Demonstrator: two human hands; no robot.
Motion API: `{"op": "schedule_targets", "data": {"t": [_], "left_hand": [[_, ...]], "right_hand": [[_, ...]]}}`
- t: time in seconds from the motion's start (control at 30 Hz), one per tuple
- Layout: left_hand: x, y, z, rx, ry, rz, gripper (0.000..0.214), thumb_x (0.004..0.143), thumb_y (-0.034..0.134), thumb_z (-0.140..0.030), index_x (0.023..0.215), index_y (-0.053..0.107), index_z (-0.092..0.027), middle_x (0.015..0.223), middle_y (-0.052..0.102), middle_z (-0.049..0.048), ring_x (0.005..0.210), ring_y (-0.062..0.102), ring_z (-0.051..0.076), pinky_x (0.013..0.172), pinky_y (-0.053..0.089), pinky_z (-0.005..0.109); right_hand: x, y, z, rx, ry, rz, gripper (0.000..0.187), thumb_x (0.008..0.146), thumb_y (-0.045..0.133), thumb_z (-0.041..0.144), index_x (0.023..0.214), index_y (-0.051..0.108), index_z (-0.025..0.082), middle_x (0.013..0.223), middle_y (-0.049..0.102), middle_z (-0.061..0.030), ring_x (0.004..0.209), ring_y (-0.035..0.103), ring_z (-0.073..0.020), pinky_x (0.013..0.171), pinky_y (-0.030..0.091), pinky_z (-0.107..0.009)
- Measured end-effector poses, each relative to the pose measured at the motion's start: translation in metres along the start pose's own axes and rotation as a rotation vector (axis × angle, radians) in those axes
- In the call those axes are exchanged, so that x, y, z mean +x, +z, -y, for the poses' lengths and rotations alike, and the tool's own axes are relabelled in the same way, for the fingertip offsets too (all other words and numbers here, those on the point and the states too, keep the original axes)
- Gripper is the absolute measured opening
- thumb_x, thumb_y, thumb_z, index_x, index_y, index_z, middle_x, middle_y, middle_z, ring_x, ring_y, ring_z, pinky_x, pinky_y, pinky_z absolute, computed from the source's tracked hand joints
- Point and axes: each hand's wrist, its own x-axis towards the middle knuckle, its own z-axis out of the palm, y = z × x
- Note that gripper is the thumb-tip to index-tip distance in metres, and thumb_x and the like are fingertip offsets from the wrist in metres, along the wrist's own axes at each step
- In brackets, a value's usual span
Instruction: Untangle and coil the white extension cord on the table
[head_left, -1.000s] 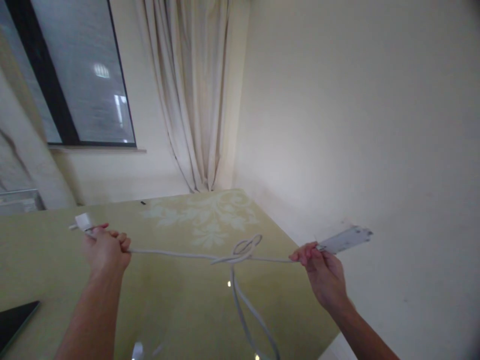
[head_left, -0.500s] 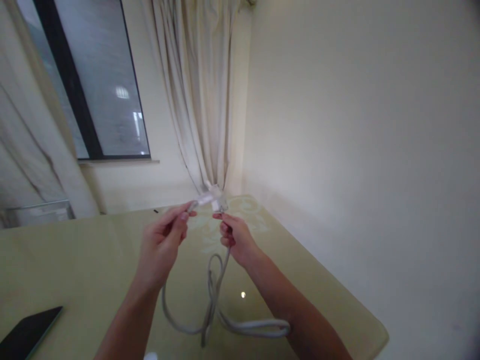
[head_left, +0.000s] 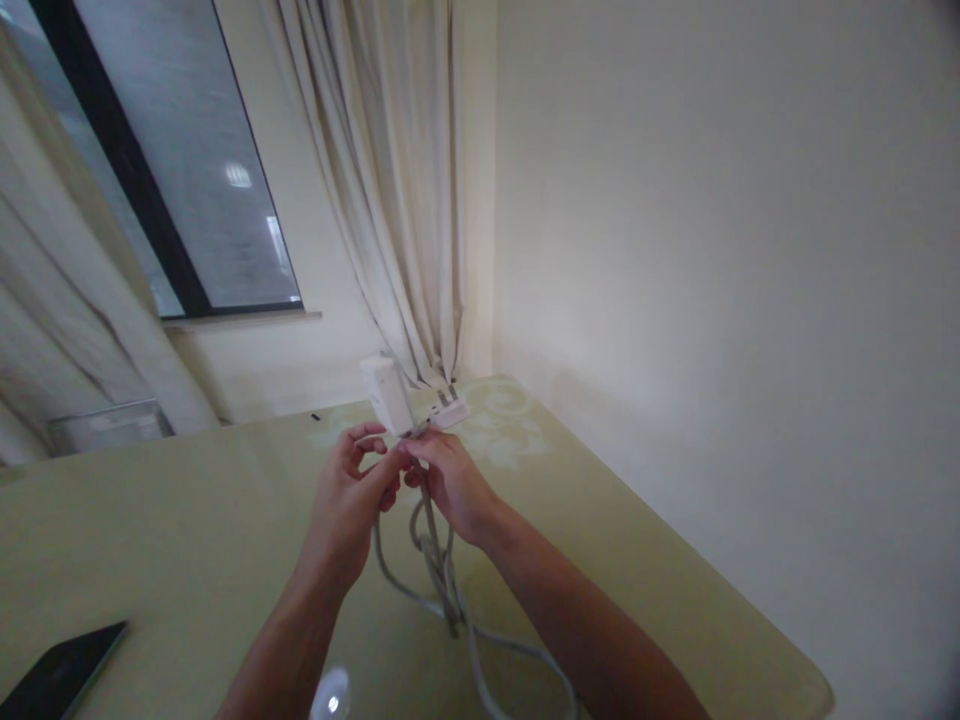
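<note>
A grey-white power cord (head_left: pixel 442 580) hangs in loose loops below my hands, over the table. Its white plug (head_left: pixel 450 410) with metal prongs points up and away from me. Left of the plug stands a white block-shaped end (head_left: pixel 390 397), possibly a socket or adapter. My left hand (head_left: pixel 356 480) pinches the cord just under the white block, some fingers curled behind it. Closed on the cord below the plug, my right hand (head_left: pixel 454 480) meets the left fingertips. The fingers hide the exact spot where the cord pieces come together.
The pale green table (head_left: pixel 187 530) runs to a wall on the right. A dark flat object (head_left: pixel 64 660) lies at the lower left, and a shiny whitish item (head_left: pixel 330 690) sits at the bottom edge. Curtains (head_left: pixel 375 180) and a window (head_left: pixel 172 160) are behind.
My hands have come together from apart, bringing the plug and white block side by side and more upright. The cord loops below have shifted and narrowed.
</note>
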Motion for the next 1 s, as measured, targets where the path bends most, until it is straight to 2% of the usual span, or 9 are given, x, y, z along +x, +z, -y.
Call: {"op": "schedule_targets", "data": {"t": [0.1,0.27,0.4,0.5,0.63,0.7,0.8,0.9,1.0], "left_hand": [[-0.002,-0.003,-0.004,0.062,0.019,0.036,0.048,0.074,0.088,-0.045,0.113,0.066,-0.027,0.091,0.058,-0.0058,0.056,0.051,0.003,0.047,0.035,0.014],[-0.001,-0.012,-0.008,-0.012,-0.106,0.178,0.045,0.074,0.089,-0.044,0.11,0.071,-0.023,0.101,0.066,-0.0007,0.062,0.049,0.004,0.05,0.036,0.013],[0.001,-0.013,-0.011,-0.092,-0.078,0.141,0.046,0.071,0.09,-0.04,0.109,0.067,-0.027,0.11,0.069,-0.0012,0.074,0.059,0.007,0.054,0.041,0.013],[0.0,-0.013,-0.016,-0.106,-0.013,0.087,0.042,0.074,0.089,-0.041,0.102,0.06,-0.029,0.103,0.068,-0.0051,0.07,0.058,0.007,0.053,0.041,0.013],[-0.001,-0.017,-0.021,-0.036,-0.048,0.155,0.05,0.075,0.088,-0.043,0.116,0.062,-0.032,0.098,0.066,-0.0046,0.056,0.047,0.004,0.047,0.035,0.013],[0.0,-0.02,-0.02,-0.025,-0.117,0.184,0.053,0.07,0.09,-0.046,0.113,0.068,-0.025,0.088,0.064,-0.003,0.054,0.043,0.003,0.044,0.031,0.014],[0.002,-0.019,-0.013,-0.011,-0.212,0.171,0.053,0.063,0.093,-0.051,0.097,0.072,-0.016,0.079,0.063,-0.0011,0.053,0.044,0.004,0.044,0.031,0.015],[0.004,-0.013,-0.003,-0.021,-0.145,0.066,0.057,0.064,0.091,-0.054,0.103,0.071,-0.018,0.086,0.069,0.0016,0.057,0.052,0.006,0.046,0.035,0.016],[0.005,-0.007,0.006,0.026,-0.034,-0.01,0.053,0.075,0.082,-0.06,0.107,0.068,-0.02,0.079,0.069,-0.0001,0.056,0.055,0.009,0.044,0.036,0.016]], "right_hand": [[0.001,0.002,0.0,-0.036,-0.018,-0.004,0.033,0.085,0.069,0.05,0.082,0.072,0.017,0.079,0.063,-0.0018,0.069,0.052,-0.0119,0.065,0.04,-0.028],[0.002,-0.004,0.001,-0.078,0.005,0.115,0.041,0.081,0.076,0.059,0.09,0.075,0.019,0.083,0.069,-0.0025,0.078,0.062,-0.0148,0.074,0.048,-0.029],[0.003,-0.008,0.005,-0.081,-0.01,0.164,0.042,0.08,0.078,0.061,0.092,0.076,0.02,0.086,0.071,-0.002,0.079,0.066,-0.0158,0.078,0.055,-0.032],[0.003,-0.005,0.006,-0.097,-0.021,0.103,0.046,0.084,0.073,0.064,0.094,0.076,0.02,0.087,0.071,-0.003,0.077,0.066,-0.0154,0.076,0.058,-0.034],[0.0,0.0,0.005,-0.111,-0.035,0.057,0.048,0.085,0.071,0.065,0.094,0.076,0.019,0.086,0.07,-0.0039,0.076,0.065,-0.0156,0.071,0.059,-0.032],[-0.001,0.0,0.005,-0.14,-0.016,0.106,0.049,0.084,0.07,0.067,0.093,0.076,0.019,0.082,0.068,-0.0029,0.073,0.064,-0.015,0.069,0.059,-0.031],[-0.002,-0.002,0.005,-0.182,0.039,0.155,0.052,0.084,0.069,0.069,0.088,0.074,0.018,0.076,0.067,-0.0021,0.069,0.064,-0.0143,0.064,0.056,-0.028],[0.001,-0.005,0.001,-0.14,0.052,0.045,0.05,0.084,0.07,0.066,0.082,0.072,0.016,0.075,0.067,-0.0026,0.068,0.064,-0.0139,0.067,0.055,-0.028],[0.01,-0.009,-0.007,-0.049,0.054,-0.145,0.046,0.086,0.07,0.06,0.077,0.069,0.015,0.071,0.066,-0.0024,0.063,0.064,-0.0131,0.067,0.056,-0.029]]}}
